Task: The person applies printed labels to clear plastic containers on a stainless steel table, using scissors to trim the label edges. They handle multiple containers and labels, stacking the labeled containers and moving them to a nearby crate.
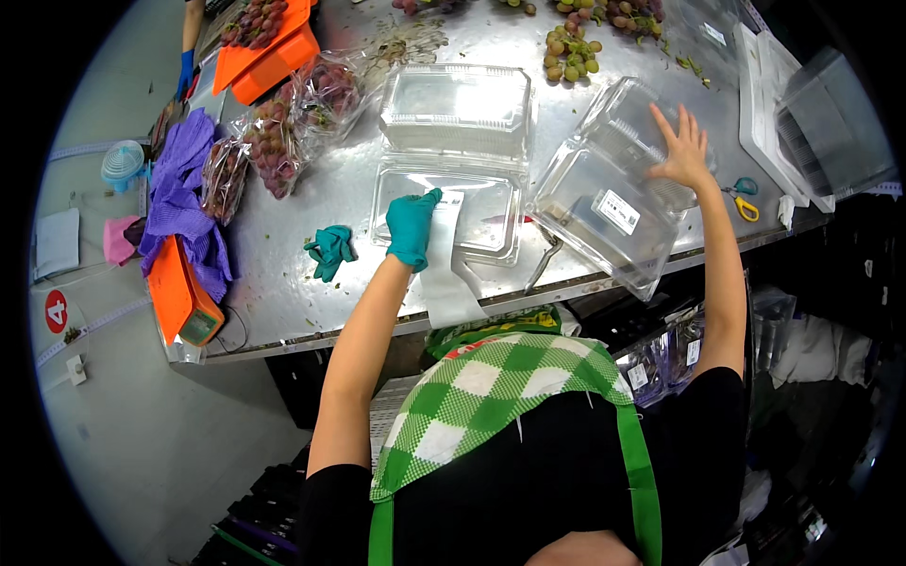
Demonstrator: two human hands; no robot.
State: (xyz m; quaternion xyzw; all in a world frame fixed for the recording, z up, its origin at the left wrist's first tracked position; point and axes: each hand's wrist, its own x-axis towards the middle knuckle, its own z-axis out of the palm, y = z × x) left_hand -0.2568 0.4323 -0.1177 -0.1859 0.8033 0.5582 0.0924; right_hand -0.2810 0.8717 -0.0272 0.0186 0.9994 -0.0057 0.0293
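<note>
My left hand (pixel 413 228), in a teal glove, holds a strip of white labels (pixel 446 265) over the flat lid of an open clear plastic clamshell box (pixel 453 106). The strip hangs past the table edge. My bare right hand (pixel 683 150) is spread over a second clear clamshell box (pixel 601 205), whose lid bears a white printed label (pixel 617 211); whether the palm touches the box I cannot tell. Metal-handled pruning shears (pixel 543 260) lie between the boxes, partly under the clear plastic. A crumpled teal glove (pixel 330 252) rests left of my left hand.
Bagged red grapes (pixel 272 145), purple gloves (pixel 180 191) and an orange scale (pixel 185 297) lie on the left. Loose green grapes (pixel 570 56) are at the back. Yellow-and-teal scissors (pixel 744 198) and stacked clear boxes (pixel 835 124) sit at right. Another person's blue-gloved hand (pixel 185 74) shows far left.
</note>
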